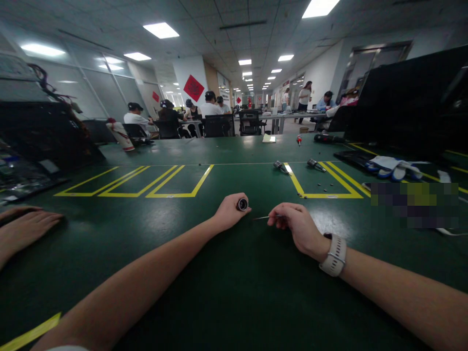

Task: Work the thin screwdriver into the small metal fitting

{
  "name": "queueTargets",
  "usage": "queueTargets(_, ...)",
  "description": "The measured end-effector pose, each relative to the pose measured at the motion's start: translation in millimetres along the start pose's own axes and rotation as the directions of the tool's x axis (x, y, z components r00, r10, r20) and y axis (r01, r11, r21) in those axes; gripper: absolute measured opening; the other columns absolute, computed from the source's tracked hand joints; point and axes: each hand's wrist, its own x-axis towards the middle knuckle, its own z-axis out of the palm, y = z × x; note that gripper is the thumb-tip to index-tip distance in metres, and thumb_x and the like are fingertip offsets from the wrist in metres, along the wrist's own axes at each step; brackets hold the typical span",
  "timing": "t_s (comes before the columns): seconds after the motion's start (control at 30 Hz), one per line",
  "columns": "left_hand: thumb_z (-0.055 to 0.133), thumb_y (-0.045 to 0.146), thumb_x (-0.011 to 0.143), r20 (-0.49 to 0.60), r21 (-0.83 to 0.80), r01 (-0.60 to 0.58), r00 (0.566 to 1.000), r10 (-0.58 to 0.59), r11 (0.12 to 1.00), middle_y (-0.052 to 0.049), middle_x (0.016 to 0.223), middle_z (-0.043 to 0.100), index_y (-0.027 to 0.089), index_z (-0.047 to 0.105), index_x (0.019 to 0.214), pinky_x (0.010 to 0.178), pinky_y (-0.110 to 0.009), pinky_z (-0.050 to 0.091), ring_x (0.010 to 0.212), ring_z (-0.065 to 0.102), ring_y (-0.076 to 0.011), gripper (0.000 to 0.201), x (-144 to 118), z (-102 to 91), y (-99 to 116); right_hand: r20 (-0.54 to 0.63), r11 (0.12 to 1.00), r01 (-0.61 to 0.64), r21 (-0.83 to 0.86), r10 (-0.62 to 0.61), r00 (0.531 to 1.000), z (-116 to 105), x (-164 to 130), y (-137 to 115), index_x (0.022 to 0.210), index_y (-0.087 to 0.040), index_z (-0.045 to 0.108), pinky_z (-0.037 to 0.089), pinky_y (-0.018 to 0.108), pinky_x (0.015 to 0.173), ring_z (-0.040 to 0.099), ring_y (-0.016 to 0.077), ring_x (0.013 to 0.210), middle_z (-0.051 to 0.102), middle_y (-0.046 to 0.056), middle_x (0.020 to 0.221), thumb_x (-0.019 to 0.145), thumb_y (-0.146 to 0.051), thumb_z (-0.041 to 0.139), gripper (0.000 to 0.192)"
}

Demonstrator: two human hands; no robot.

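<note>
Left hand (228, 212): my fingers are curled tight around a small black cylinder (242, 204), its round end poking out at the thumb side
Right hand (294, 225): my fingertips pinch a thin metal pin (263, 217) by its right end
Pin and cylinder: the pin's free tip sits just right of the cylinder, a small gap between them
Pin axis: long axis runs left to right, nearly level, tip pointing at the cylinder
Table (219, 287): dark green mat with yellow tape boxes (153, 183) beyond the cylinder
Behind the cylinder: two small tools (296, 166), gloves (391, 168) far right
Far left of the cylinder: another person's hand (25, 226) lies flat
Room: open office, seated people at far desks, ceiling lights on
</note>
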Motion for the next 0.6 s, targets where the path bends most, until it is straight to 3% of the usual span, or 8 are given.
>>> queueTargets(0.3, 0.063, 0.023, 0.068, 0.008, -0.026, -0.014, 1.0, 0.014, 1.0, 0.005, 0.061, 0.048, 0.016, 0.051, 0.066, 0.055, -0.023, 0.036, 0.058, 0.046, -0.0104, 0.015, -1.6, 3.5, -0.3, 0.016, 0.995, 0.039, -0.09, -0.038, 0.999, 1.4, -0.7, -0.4, 0.051, -0.019, 0.064, 0.031, 0.029, 0.049, 0.047, 0.014, 0.051, 0.06, 0.003, 0.05, 0.067, -0.021, 0.05, 0.021)
queueTargets(0.6, 0.062, 0.025, 0.07, 0.045, 0.021, -0.065, 0.997, 0.064, 0.998, 0.004, 0.062, 0.048, 0.016, 0.051, 0.067, 0.055, -0.023, 0.035, 0.058, 0.045, -0.0104, 0.015, -3.9, 4.9, 5.8, 0.061, 0.998, 0.061, -0.026, -0.059, 0.996, -1.5, -1.3, 1.8, 0.054, -0.018, 0.064, 0.032, 0.028, 0.051, 0.048, 0.0137, 0.051, 0.06, 0.002, 0.051, 0.069, -0.02, 0.05, 0.021)
